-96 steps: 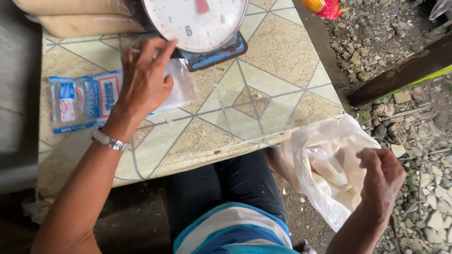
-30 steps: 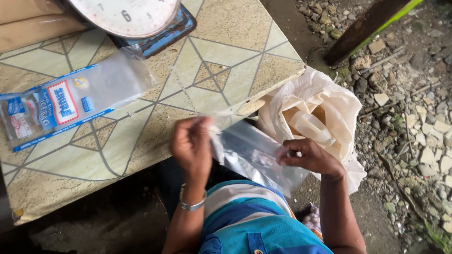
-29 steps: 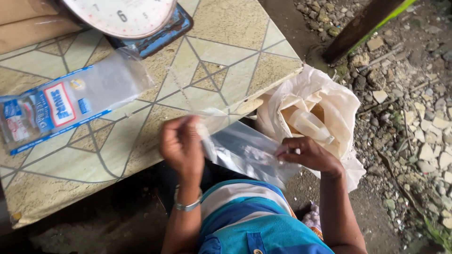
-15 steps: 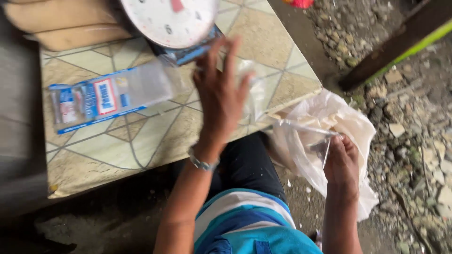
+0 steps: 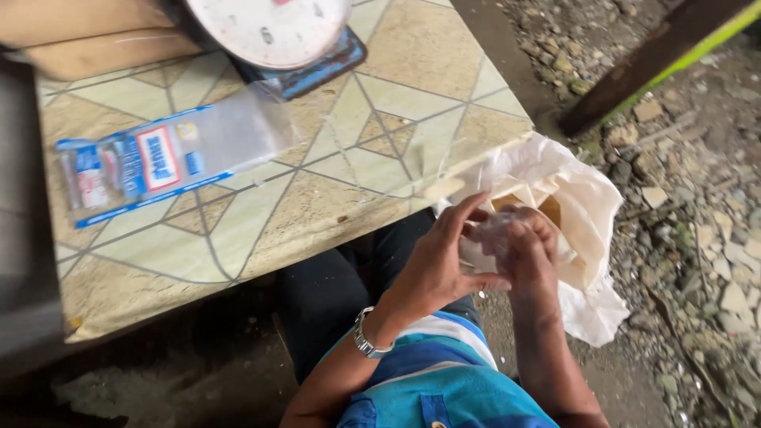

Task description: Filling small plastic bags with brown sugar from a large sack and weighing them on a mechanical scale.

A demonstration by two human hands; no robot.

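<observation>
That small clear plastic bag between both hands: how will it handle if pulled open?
The clear bag looks thin and crumpled between the left hand and right hand, so probably floppy and very light. Its glossy film may be slippery. It hangs beside the white sack.

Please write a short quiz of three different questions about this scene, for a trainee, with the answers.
1. True or false: the round white dial weighing scale stands on the patterned tiled table.
2. What do the left hand and right hand hold between them?
A. small clear plastic bag
B. metal spoon
C. glass jar
3. Fill in: the large white plastic bag hangs at the table's ____ edge in the picture.

Key: 1 true; 2 A; 3 right.
</observation>
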